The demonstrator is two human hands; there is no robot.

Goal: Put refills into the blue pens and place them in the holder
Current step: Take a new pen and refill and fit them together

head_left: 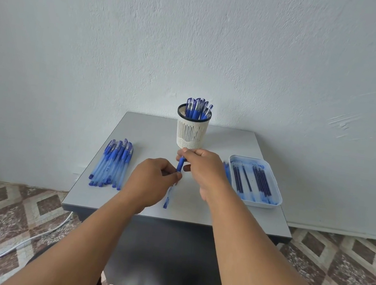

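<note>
Above the middle of the grey table [149,125], both hands meet on one blue pen [180,164] held nearly upright just in front of the holder [191,130]. Right hand [199,167] pinches the pen's upper end between thumb and curled fingers; left hand [154,178] has its fingertips curled round the lower end. A clear barrel piece with a blue tip [168,198] shows below the left hand — whether it belongs to the held pen or lies loose on the table, I cannot tell.

One white slotted holder with a dark rim stands at the back centre, with roughly eight capped blue pens [198,109] upright inside. On the left side lies one heap of about ten pens [113,163], caps pointing away. On the right sits one white tray [271,202] holding some nine dark refills [254,180] — their exact count is blurred. One white cable [21,242] crosses the patterned floor tiles.
</note>
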